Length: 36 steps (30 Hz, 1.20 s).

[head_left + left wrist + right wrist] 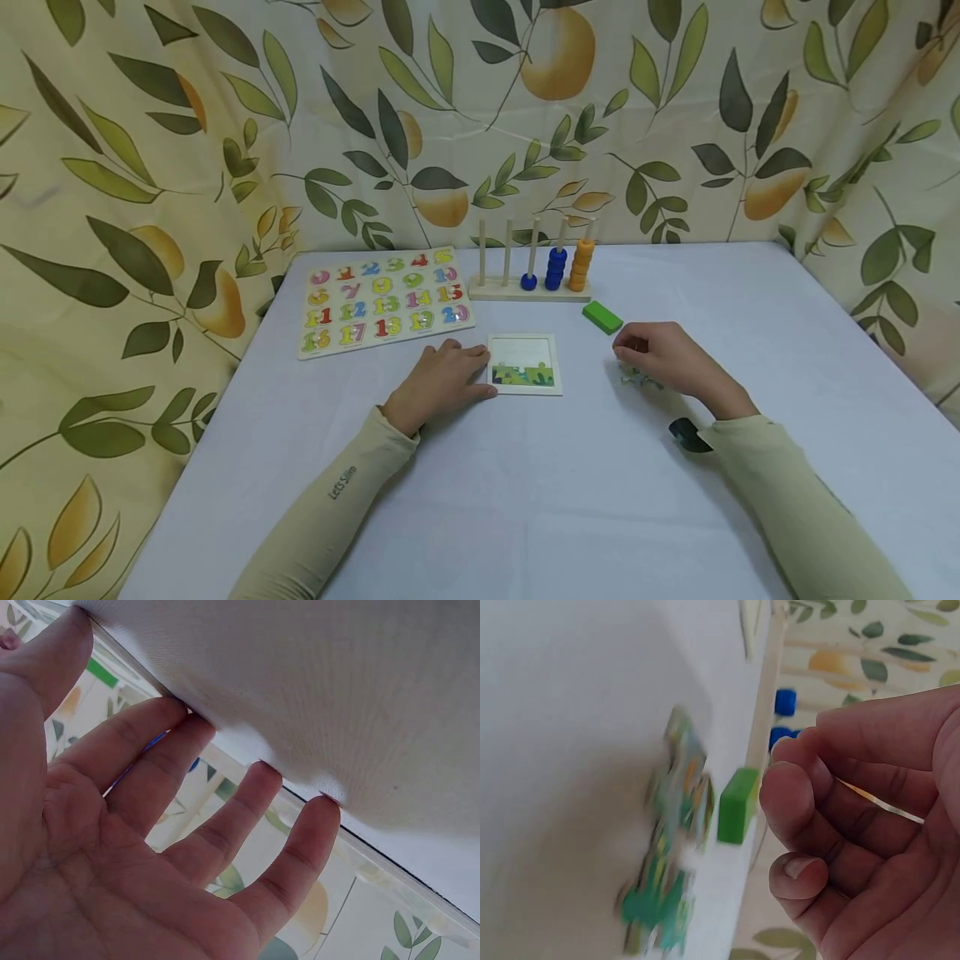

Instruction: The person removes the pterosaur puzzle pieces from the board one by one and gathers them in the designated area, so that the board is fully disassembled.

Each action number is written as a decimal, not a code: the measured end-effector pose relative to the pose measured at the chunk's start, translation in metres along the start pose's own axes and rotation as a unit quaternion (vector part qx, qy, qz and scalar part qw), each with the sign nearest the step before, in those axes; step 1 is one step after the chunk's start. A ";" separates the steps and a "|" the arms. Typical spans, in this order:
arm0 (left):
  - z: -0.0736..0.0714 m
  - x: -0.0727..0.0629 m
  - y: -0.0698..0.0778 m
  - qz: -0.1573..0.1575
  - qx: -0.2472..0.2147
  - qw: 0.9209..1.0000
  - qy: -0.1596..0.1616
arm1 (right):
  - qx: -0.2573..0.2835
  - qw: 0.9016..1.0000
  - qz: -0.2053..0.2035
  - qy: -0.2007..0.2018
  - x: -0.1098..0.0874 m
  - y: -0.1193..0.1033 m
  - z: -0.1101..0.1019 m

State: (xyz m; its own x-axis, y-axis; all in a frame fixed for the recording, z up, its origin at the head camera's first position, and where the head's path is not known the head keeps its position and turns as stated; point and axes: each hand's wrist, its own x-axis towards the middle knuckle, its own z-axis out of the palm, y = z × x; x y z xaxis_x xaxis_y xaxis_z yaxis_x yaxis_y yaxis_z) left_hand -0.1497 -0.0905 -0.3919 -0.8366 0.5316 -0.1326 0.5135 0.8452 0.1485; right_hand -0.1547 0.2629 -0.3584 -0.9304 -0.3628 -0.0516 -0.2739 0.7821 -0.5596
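Observation:
A small white-framed jigsaw puzzle (523, 352) lies mid-table, with green pieces along its lower part. My left hand (444, 379) rests at its left edge, thumb and fingers spread; the left wrist view shows the fingertips (264, 776) against the white tabletop. Over a small heap of loose jigsaw pieces (637, 379) hovers my right hand (660, 354). Its fingers are loosely curled, and in the right wrist view nothing shows between the fingertips (787, 799). The pieces (664, 862) lie below that hand, apart from it and blurred.
A green block (602, 317) lies just beyond the right hand. Behind the puzzle stands a wooden peg rack (487, 292) with blue and orange beads. A number board (352, 337) lies at back left. Leaf-patterned cloth (480, 125) hangs behind the white table (562, 500).

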 end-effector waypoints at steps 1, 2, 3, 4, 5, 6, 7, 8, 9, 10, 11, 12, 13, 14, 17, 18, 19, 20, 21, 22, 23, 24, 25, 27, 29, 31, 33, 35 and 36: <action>0.000 0.000 0.000 0.001 0.002 1.000 0.001 | 0.000 1.000 -0.005 0.000 0.002 -0.003 0.001; 0.000 0.000 0.000 0.002 0.004 1.000 0.002 | 0.001 1.000 -0.009 0.000 0.003 -0.006 0.002; 0.000 0.000 0.000 0.001 0.005 1.000 0.002 | 0.001 1.000 -0.011 -0.001 0.005 -0.009 0.003; 0.000 0.000 0.000 0.001 0.007 1.000 0.003 | 0.003 1.000 -0.015 -0.001 0.007 -0.011 0.004; 0.000 0.000 0.000 0.000 0.006 1.000 0.002 | 0.003 1.000 -0.019 -0.001 0.009 -0.014 0.005; 0.000 0.000 0.000 -0.001 0.007 1.000 0.002 | 0.004 1.000 -0.022 -0.003 0.011 -0.016 0.007; 0.000 0.000 0.000 -0.001 0.007 1.000 0.003 | 0.005 1.000 -0.026 -0.004 0.013 -0.019 0.008; 0.000 0.000 0.000 -0.001 0.005 1.000 0.003 | 0.007 1.000 -0.030 -0.005 0.015 -0.021 0.010; 0.000 0.000 0.000 -0.002 0.004 1.000 0.002 | 0.008 0.999 -0.034 -0.006 0.016 -0.023 0.011; -0.001 0.000 0.000 -0.002 0.003 1.000 0.002 | 0.009 0.999 -0.039 -0.007 0.018 -0.025 0.012; -0.001 0.000 0.000 -0.002 0.001 1.000 0.001 | 0.009 0.999 -0.045 -0.008 0.019 -0.026 0.014; -0.001 -0.001 0.000 -0.001 0.000 1.000 0.001 | 0.010 0.999 -0.050 -0.009 0.020 -0.028 0.015; -0.001 -0.001 0.000 -0.001 0.001 1.000 0.001 | 0.010 0.998 -0.055 -0.009 0.021 -0.030 0.017; -0.001 -0.001 0.000 0.000 0.001 1.000 0.001 | 0.008 0.998 -0.063 -0.008 0.022 -0.031 0.018; -0.002 -0.001 0.000 0.000 0.005 1.000 0.003 | 0.007 0.997 -0.080 -0.008 0.026 -0.036 0.023; -0.001 -0.001 -0.001 0.001 0.006 1.000 0.004 | 0.009 0.996 -0.085 -0.009 0.027 -0.039 0.025; -0.001 -0.001 -0.001 0.001 0.007 1.000 0.005 | 0.011 0.996 -0.090 -0.010 0.029 -0.041 0.027; -0.001 -0.001 -0.001 0.001 0.008 1.000 0.005 | 0.014 0.995 -0.095 -0.012 0.030 -0.043 0.028; -0.001 -0.001 -0.001 0.000 0.008 1.000 0.004 | 0.016 0.995 -0.097 -0.015 0.032 -0.045 0.030; -0.001 0.000 -0.001 0.000 0.008 1.000 0.004 | 0.018 0.995 -0.101 -0.018 0.034 -0.048 0.031; -0.001 0.000 -0.001 0.000 0.007 1.000 0.003 | 0.020 0.994 -0.103 -0.022 0.035 -0.050 0.032; -0.001 0.000 -0.001 -0.001 0.006 1.000 0.003 | 0.020 0.994 -0.104 -0.026 0.037 -0.053 0.034; -0.001 0.000 -0.001 -0.001 0.005 1.000 0.002 | 0.019 0.994 -0.103 -0.030 0.039 -0.055 0.035; -0.001 0.000 -0.001 -0.002 0.004 1.000 0.001 | 0.016 0.994 -0.101 -0.038 0.042 -0.060 0.038; -0.002 0.000 -0.001 -0.003 0.004 1.000 0.000 | 0.015 0.994 -0.102 -0.046 0.046 -0.064 0.041; -0.002 0.000 -0.001 -0.003 0.004 1.000 -0.001 | 0.016 0.993 -0.103 -0.054 0.050 -0.068 0.044; -0.002 0.000 -0.001 -0.003 0.004 1.000 -0.001 | 0.017 0.992 -0.106 -0.063 0.053 -0.071 0.047; -0.002 0.000 -0.001 -0.001 0.004 1.000 -0.001 | 0.017 0.991 -0.107 -0.072 0.056 -0.074 0.050; -0.001 0.000 -0.001 -0.001 0.004 1.000 -0.001 | 0.016 0.991 -0.108 -0.076 0.057 -0.075 0.051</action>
State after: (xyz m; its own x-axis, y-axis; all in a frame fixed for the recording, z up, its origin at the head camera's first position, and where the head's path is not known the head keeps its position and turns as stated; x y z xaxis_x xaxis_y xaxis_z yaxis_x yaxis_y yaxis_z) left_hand -0.1509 -0.0915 -0.3906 -0.8371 0.5300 -0.1355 0.5132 0.8466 0.1407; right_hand -0.1747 0.1575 -0.3614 -0.8032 -0.5935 -0.0510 -0.4517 0.6627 -0.5973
